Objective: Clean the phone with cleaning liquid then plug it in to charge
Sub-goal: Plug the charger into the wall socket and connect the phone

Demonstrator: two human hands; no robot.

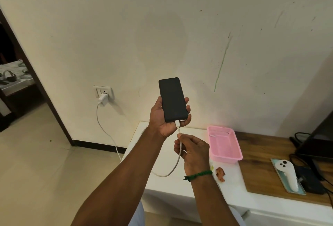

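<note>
A black phone (172, 99) with a dark screen stands upright in the air in front of the wall. My left hand (164, 117) grips its lower half from below. A white cable (178, 153) has its plug seated at the phone's bottom edge. My right hand (193, 151) pinches the cable just under that plug. The cable loops down and left to a white charger (103, 99) plugged into the wall socket (102, 91).
Under my hands a white table (180, 189) carries a pink basket (224, 144) and a small brown scrap (220, 173). On the wooden top (261, 171) to the right lie a white controller (288, 173), a dark box and black cables. A doorway opens at far left.
</note>
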